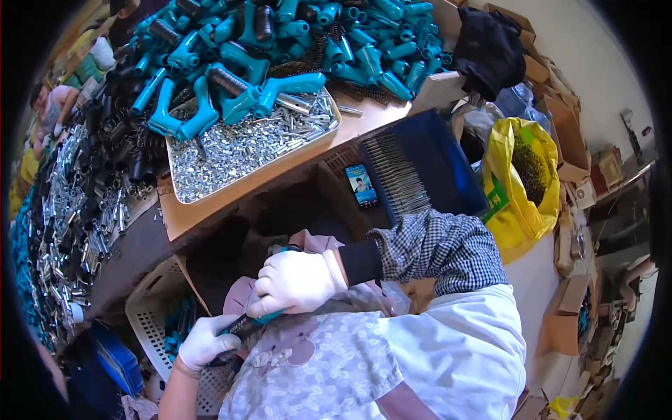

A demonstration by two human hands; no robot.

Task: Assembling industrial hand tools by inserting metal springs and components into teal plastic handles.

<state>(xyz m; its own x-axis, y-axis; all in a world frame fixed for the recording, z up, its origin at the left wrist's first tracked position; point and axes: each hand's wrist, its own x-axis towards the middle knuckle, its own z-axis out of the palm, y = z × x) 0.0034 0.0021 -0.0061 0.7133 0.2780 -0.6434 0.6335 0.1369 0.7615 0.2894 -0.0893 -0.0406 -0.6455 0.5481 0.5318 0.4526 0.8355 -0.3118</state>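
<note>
Both my hands wear white gloves and are close together over my lap. My left hand [207, 342] is closed around the black lower end of a teal-and-black plastic handle piece [269, 317]. Above it, my right hand [297, 281] is closed over the upper part of the same piece, hiding most of it. A bit of teal and black shows past the top of the right fist. Whether the piece is a whole tool or only one part cannot be made out. On the bench beyond lies a heap of teal pistol-shaped housings [245, 61], some with black coiled parts.
A shallow tray [183, 199] of small metal parts sits at the bench edge. A phone [362, 186] lies beside a dark blue bin [448, 164] with rows of metal rods. There are a yellow bag [500, 234], a white basket [143, 315] and a blue box [119, 360]. Another person [59, 105] sits far left.
</note>
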